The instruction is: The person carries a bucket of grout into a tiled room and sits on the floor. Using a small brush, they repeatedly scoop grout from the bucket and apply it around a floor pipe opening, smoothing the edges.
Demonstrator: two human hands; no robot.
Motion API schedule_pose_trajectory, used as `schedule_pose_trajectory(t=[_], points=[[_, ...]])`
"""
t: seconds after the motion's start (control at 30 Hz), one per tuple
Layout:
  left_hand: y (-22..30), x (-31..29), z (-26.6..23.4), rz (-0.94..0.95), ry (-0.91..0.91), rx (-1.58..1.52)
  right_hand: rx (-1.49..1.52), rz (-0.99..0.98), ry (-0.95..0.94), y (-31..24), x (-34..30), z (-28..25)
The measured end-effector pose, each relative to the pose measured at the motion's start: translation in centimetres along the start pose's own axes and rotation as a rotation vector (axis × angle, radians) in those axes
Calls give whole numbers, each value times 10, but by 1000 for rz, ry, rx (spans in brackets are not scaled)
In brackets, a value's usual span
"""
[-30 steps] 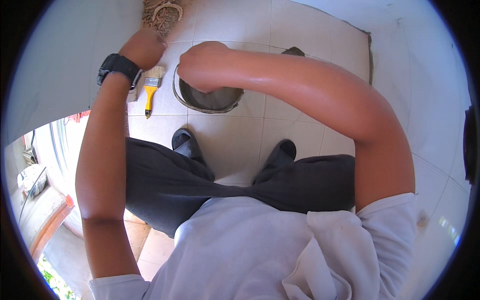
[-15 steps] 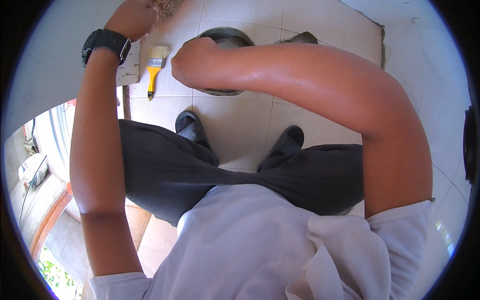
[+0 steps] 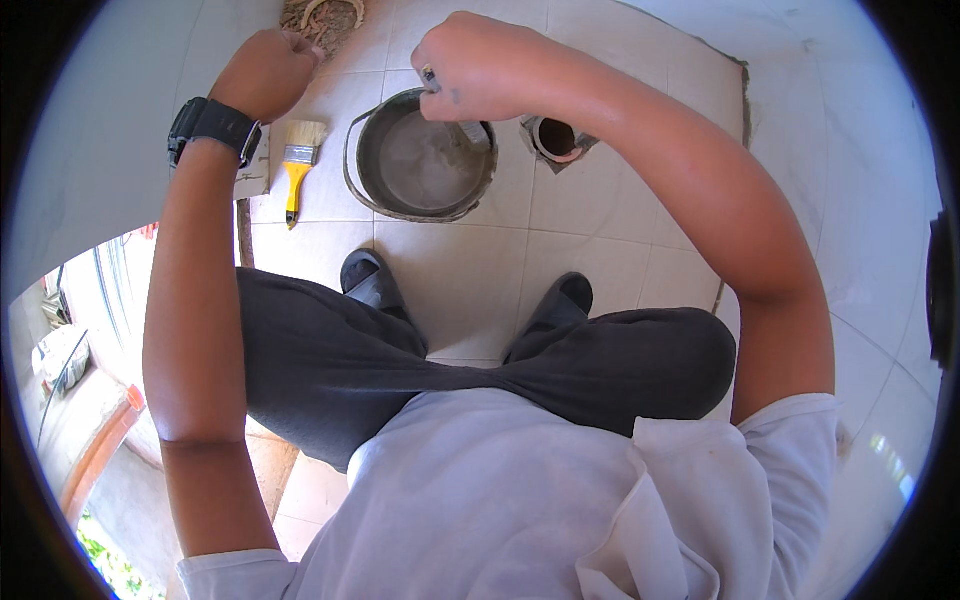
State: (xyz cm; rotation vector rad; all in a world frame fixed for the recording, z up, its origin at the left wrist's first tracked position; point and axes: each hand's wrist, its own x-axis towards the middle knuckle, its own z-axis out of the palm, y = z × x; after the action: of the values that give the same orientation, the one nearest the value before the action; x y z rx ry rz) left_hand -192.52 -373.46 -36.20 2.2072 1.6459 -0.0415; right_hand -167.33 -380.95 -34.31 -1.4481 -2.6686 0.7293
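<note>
I log a whitish bundle (image 3: 60,358) near nine o'clock on my feed, green foliage (image 3: 104,562) at eight, brown rubble (image 3: 334,38) at eleven; a dark object (image 3: 941,290), unidentified, at three.

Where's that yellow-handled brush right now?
In the head view, the yellow-handled brush lies on the floor tiles, left of the bucket, near the left hand.

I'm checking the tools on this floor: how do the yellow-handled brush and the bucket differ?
The yellow-handled brush has pale bristles and lies flat; the bucket is dark and stands upright. The bucket is much wider than the brush and holds a grey mix. Both rest on the pale tiled floor.
</note>
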Motion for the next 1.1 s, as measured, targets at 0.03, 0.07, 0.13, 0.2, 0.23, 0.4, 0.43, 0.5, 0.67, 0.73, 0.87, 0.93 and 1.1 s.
schedule_pose_trajectory(t=[0.03, 0.07, 0.13, 0.2, 0.23, 0.4, 0.43, 0.5, 0.67, 0.73, 0.87, 0.93, 1.1], points=[[1, 1, 0, 16, -8, -7, -13, -1, -1, -1, 0, 3], [3, 1, 0, 15, -17, -9, -38, -17, 11, -5, 1, 7], [6, 3, 1, 10, -20, -40, -65, -26, 15, -10, 2, 13], [8, 1, 1, 16, -25, -56, -78, -28, 10, -14, 3, 17], [10, 2, 0, 36, -27, -61, -38, -7, 32, -12, 2, 16], [22, -1, 1, 33, 9, -101, 91, 35, 97, 18, -7, 6], [25, -1, 1, 28, 17, -96, 137, 39, 132, 25, -8, 6], [30, 1, 0, 28, 4, -87, 200, 69, 188, 39, -12, 10], [36, 2, -4, 55, -23, -65, 861, 413, 115, 89, -35, 25], [36, 1, -6, 32, -34, -74, 1134, 519, 66, 109, -42, 41], [36, -5, -12, 10, -53, -131, 1544, 573, 115, 129, -66, 79], [35, -6, -14, -21, -78, -156, 1620, 528, 151, 133, -72, 89], [35, -6, -14, -47, -99, -156, 1583, 544, 179, 113, -74, 73]])
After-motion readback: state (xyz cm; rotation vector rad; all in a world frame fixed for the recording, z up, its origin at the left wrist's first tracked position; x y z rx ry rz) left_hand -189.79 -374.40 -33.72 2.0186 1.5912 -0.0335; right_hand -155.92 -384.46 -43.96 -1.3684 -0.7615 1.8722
